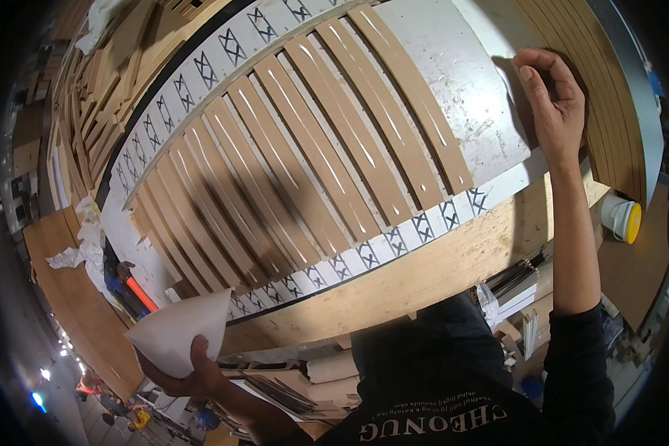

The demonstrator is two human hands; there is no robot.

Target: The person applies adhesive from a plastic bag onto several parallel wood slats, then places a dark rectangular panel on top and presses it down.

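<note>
My left hand [193, 372] grips a white, soft-looking cone-shaped bag [182, 331], thumb pressed on its near side, over the lower left edge of the worktable. Its contents are hidden. My right hand [556, 104] is raised at the upper right, fingers loosely bent and thumb a little apart, with nothing visible in it. It is nearest to long stacked brown boards [602, 82]. Between my hands, several brown fibreboard strips [334, 141] lie side by side, many bearing thin white glue lines. Beneath them is a white board [490, 111] with black crossed marks along both edges.
A red-and-black handled tool [137, 290] lies by the strips' left end. Loose wood offcuts [89, 126] pile up at the far left. A white tub with a yellow lid [630, 221] stands at the right. People [126, 412] are in the distance, lower left.
</note>
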